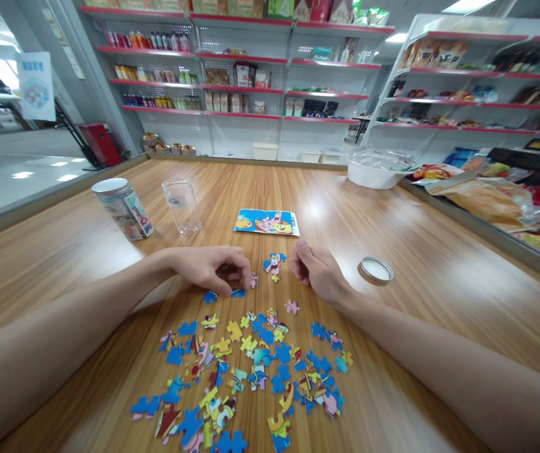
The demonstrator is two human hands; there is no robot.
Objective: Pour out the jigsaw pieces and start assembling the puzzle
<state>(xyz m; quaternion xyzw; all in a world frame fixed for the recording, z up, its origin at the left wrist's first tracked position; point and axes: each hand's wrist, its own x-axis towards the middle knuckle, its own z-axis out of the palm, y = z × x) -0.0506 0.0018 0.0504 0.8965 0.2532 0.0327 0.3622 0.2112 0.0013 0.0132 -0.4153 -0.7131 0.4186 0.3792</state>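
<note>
My left hand (pixel 214 267) rests on the table with curled fingers, the thumb apart from them. Its fingertips are beside a small pink puzzle piece (pixel 253 280), perhaps touching it. Two blue puzzle pieces lie just under that hand, one of them a blue piece (pixel 210 296) near the wrist side. My right hand (pixel 318 269) is closed in a loose fist on the table; whatever is inside is hidden. Between the hands lies a small joined cluster of puzzle pieces (pixel 274 265) showing a pink cartoon face. Beyond it is a picture card (pixel 267 223) with cartoon figures.
Many loose puzzle pieces (pixel 260 357) spread across the near table. A printed can (pixel 123 209) and a clear jar (pixel 182 207) stand at left. A round lid (pixel 376 270) lies at right. Further back are a white basin (pixel 374 175), packaged snacks (pixel 482 195) and stocked shelves (pixel 241 88).
</note>
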